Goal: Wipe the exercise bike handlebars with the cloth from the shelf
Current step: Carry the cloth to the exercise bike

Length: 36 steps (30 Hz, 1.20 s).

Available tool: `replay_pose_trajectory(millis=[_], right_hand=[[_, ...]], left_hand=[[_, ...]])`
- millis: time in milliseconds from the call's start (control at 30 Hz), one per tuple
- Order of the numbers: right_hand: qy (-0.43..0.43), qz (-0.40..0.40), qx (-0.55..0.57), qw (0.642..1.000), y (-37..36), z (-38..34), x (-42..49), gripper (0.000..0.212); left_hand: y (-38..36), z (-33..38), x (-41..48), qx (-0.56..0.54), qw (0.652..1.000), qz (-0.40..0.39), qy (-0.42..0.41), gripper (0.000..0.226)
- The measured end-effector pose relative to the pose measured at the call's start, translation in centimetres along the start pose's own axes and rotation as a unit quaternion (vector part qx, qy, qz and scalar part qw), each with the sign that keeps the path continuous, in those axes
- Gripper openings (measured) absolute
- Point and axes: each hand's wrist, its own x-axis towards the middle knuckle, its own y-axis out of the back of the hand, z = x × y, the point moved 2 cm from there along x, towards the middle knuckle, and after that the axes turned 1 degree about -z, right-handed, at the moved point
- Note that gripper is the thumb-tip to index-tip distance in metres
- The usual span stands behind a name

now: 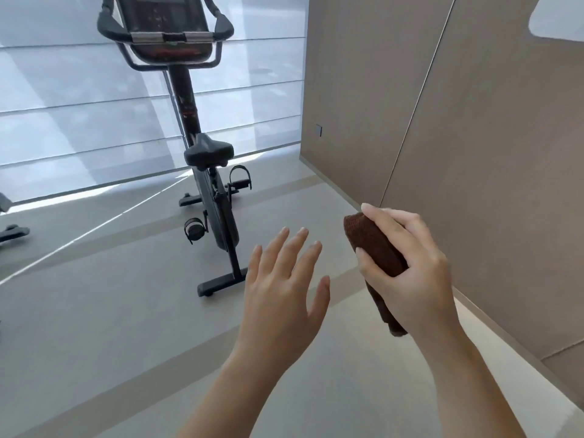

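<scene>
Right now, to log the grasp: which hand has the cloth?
The right hand grips the rolled brown cloth; the left hand is spread open, holding nothing.

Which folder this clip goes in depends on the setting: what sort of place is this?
Probably a small gym or home workout room: an upright exercise bike stands on a smooth floor before a blind-covered window, and part of another machine shows at the left edge.
</scene>
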Motion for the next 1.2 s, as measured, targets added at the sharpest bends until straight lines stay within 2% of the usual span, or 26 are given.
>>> replay_pose_trajectory(millis=[200, 633, 900, 1100, 1200], right_hand=[[-0.005, -0.033, 0.012, 0.999, -7.7, 5.6, 9.2, 0.047], [0.017, -0.036, -0.012, 0.999, -26.7, 14.1, 36.2, 0.046], [-0.002, -0.029, -0.012, 1.000, -32.4, 22.3, 47.7, 0.047], [0.012, -0.033, 0.026, 0.999, -36.4, 31.0, 58.7, 0.047], [0.030, -0.040, 0.050, 0.997, -37.6, 35.3, 65.2, 0.048]], left_hand=[[-5.4, -7.7, 9.4, 0.009, 1.000, 0.010, 0.025, 0.037], [-13.7, -27.3, 35.9, 0.002, 0.999, 0.029, 0.016, 0.042], [-20.0, -33.2, 48.8, -0.005, 1.000, 0.022, 0.009, 0.038], [-27.3, -36.4, 60.1, 0.012, 0.999, 0.043, 0.010, 0.041], [-30.7, -37.4, 67.1, 0.030, 0.997, 0.061, 0.022, 0.035]])
